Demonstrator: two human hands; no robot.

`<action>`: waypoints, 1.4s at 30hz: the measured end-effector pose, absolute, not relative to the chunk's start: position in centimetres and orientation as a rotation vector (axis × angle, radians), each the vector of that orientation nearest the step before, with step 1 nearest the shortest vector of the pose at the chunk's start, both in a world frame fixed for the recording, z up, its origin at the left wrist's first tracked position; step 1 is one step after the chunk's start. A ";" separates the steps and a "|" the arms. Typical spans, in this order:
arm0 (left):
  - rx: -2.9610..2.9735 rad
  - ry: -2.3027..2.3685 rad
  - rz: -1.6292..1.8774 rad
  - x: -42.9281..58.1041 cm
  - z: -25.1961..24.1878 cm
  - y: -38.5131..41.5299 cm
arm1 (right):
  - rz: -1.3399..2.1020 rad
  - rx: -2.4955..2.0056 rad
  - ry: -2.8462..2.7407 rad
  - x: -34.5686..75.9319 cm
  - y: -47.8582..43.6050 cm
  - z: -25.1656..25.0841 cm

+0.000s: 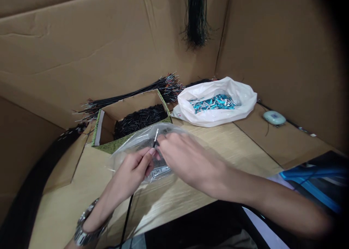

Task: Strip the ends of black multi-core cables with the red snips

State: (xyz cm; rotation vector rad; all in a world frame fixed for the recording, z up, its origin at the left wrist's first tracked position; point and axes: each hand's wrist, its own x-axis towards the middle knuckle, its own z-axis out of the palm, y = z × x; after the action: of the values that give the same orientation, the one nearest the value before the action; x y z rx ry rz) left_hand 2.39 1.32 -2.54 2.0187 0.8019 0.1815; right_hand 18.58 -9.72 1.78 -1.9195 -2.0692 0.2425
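My left hand, with a metal watch on its wrist, pinches a thin black cable between thumb and forefinger. The cable's bright silvery-white tip points upward, and its lower part hangs below the hand toward the table's front edge. Close beside the tip is my right hand, slightly blurred, with its fingers curled inward. Whatever those fingertips hold is hidden. Behind and beneath both hands lies a clear plastic bag with dark small pieces and a printed label in it.
An open green-edged box holds short black tubes. To its right, a white plastic bag contains blue and silver pieces. Bundled black cables lie behind the box. A pale rounded device sits at right. Cardboard walls surround the table; dark strands hang above.
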 end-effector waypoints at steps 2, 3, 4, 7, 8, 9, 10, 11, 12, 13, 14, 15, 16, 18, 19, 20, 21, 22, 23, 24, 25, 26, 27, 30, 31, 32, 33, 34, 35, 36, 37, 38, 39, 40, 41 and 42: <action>1.990 0.797 0.169 2.2 -2.7 1.6 | 0.276 -1.960 -2.076 18.2 -9.2 1.6; 1.970 0.794 0.164 2.1 -2.7 1.8 | 0.283 -1.959 -2.084 18.1 -9.0 1.3; 1.949 0.793 0.162 2.0 -2.6 1.9 | 0.288 -1.952 -2.093 18.1 -8.7 0.9; 1.889 0.812 0.191 1.5 -2.1 2.2 | 0.276 -1.936 -2.093 18.5 -8.4 -0.7; 1.891 0.820 0.211 1.4 -1.8 2.2 | 0.257 -1.936 -2.079 18.8 -8.5 -1.1; 1.912 0.828 0.234 1.3 -1.6 2.1 | 0.233 -1.938 -2.060 19.0 -8.7 -1.4; 1.947 0.834 0.255 1.2 -1.5 2.0 | 0.207 -1.942 -2.033 19.2 -9.0 -1.5; 1.991 0.841 0.272 1.1 -1.5 1.9 | 0.187 -1.947 -1.998 19.4 -9.3 -1.6; 2.037 0.847 0.283 1.1 -1.5 1.8 | 0.175 -1.950 -1.959 19.5 -9.6 -1.6; 2.075 0.853 0.287 1.1 -1.6 1.7 | 0.168 -1.947 -1.925 19.5 -9.9 -1.5; 2.100 0.856 0.287 1.1 -1.7 1.6 | 0.164 -1.936 -1.901 19.5 -10.2 -1.5; 2.117 0.858 0.285 1.2 -1.9 1.5 | 0.159 -1.920 -1.885 19.5 -10.4 -1.5; 2.134 0.857 0.281 1.3 -2.0 1.4 | 0.154 -1.901 -1.877 19.4 -10.6 -1.5; 2.164 0.850 0.268 1.5 -2.2 1.2 | 0.146 -1.868 -1.868 19.2 -10.8 -1.8; 2.176 0.846 0.261 1.6 -2.3 1.1 | 0.147 -1.859 -1.857 19.2 -10.8 -2.0; 2.186 0.842 0.254 1.8 -2.3 1.1 | 0.149 -1.853 -1.846 19.1 -10.9 -2.2; 2.194 0.837 0.248 1.9 -2.4 1.0 | 0.149 -1.848 -1.838 19.1 -10.9 -2.3; 2.200 0.833 0.243 1.9 -2.4 1.0 | 0.144 -1.846 -1.834 19.0 -10.8 -2.5; 2.205 0.830 0.241 2.0 -2.5 0.9 | 0.134 -1.843 -1.836 19.0 -10.8 -2.5; 2.209 0.828 0.238 2.1 -2.5 0.9 | 0.121 -1.841 -1.843 18.9 -10.7 -2.5; 2.211 0.828 0.237 2.1 -2.5 0.9 | 0.102 -1.841 -1.849 18.9 -10.7 -2.3; 2.210 0.828 0.235 2.1 -2.5 0.8 | 0.086 -1.844 -1.856 18.8 -10.6 -2.0; 2.206 0.829 0.231 2.1 -2.5 0.8 | 0.080 -1.856 -1.862 18.7 -10.6 -1.7; 2.164 0.829 0.209 2.2 -2.4 0.8 | 0.110 -1.933 -1.868 18.6 -10.5 -0.6; 2.141 0.828 0.200 2.2 -2.3 0.8 | 0.120 -1.950 -1.866 18.6 -10.5 -0.4; 2.115 0.825 0.192 2.2 -2.3 0.9 | 0.123 -1.952 -1.864 18.7 -10.6 -0.3; 2.087 0.821 0.187 2.2 -2.3 1.0 | 0.116 -1.940 -1.858 18.8 -10.6 -0.3; 2.057 0.816 0.184 2.2 -2.3 1.1 | 0.111 -1.917 -1.850 18.9 -10.7 -0.4; 2.027 0.809 0.180 2.2 -2.3 1.2 | 0.120 -1.893 -1.839 19.0 -10.8 -0.6; 1.997 0.801 0.176 2.2 -2.3 1.3 | 0.141 -1.874 -1.823 19.1 -10.8 -0.7; 1.969 0.791 0.171 2.2 -2.4 1.4 | 0.170 -1.862 -1.807 19.2 -10.8 -0.9; 1.944 0.781 0.164 2.2 -2.4 1.5 | 0.202 -1.858 -1.794 19.3 -10.8 -1.0; 1.924 0.771 0.158 2.3 -2.4 1.5 | 0.231 -1.861 -1.786 19.4 -10.7 -1.0; 1.909 0.764 0.151 2.3 -2.4 1.5 | 0.254 -1.868 -1.786 19.4 -10.6 -1.0; 1.897 0.756 0.142 2.3 -2.5 1.5 | 0.261 -1.878 -1.791 19.4 -10.4 -0.9; 1.889 0.750 0.132 2.4 -2.5 1.4 | 0.258 -1.884 -1.812 19.4 -10.3 -0.8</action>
State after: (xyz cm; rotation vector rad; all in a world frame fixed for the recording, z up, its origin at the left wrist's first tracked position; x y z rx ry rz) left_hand 2.39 1.43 -2.47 1.8885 0.7499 0.1318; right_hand 19.44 -10.30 -0.78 -1.8842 -1.8118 0.2582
